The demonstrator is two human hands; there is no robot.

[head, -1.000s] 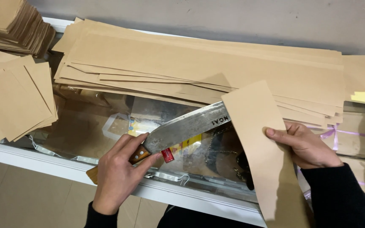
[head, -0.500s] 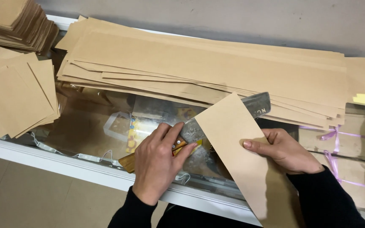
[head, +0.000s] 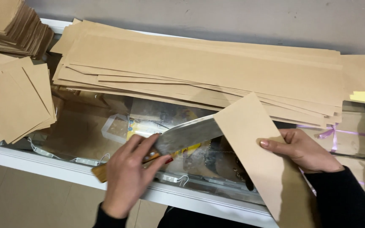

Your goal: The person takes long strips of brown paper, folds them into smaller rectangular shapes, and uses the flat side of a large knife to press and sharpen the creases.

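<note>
Closed around the wooden handle of a broad steel cleaver (head: 182,137), my left hand (head: 127,177) keeps a full grip, fingers wrapped over the top. My right hand (head: 303,150) pinches a folded strip of brown kraft paper (head: 258,152), thumb on its face, and the blade's tip is hidden under the strip's fold. Both sit over the glass-topped display counter (head: 81,131). Long brown paper sheets (head: 199,67) lie stacked behind, square brown paper pieces (head: 9,101) at left.

light: even, soft | glare: glass top (head: 106,126) | shadows: faint | focus: sharp
</note>
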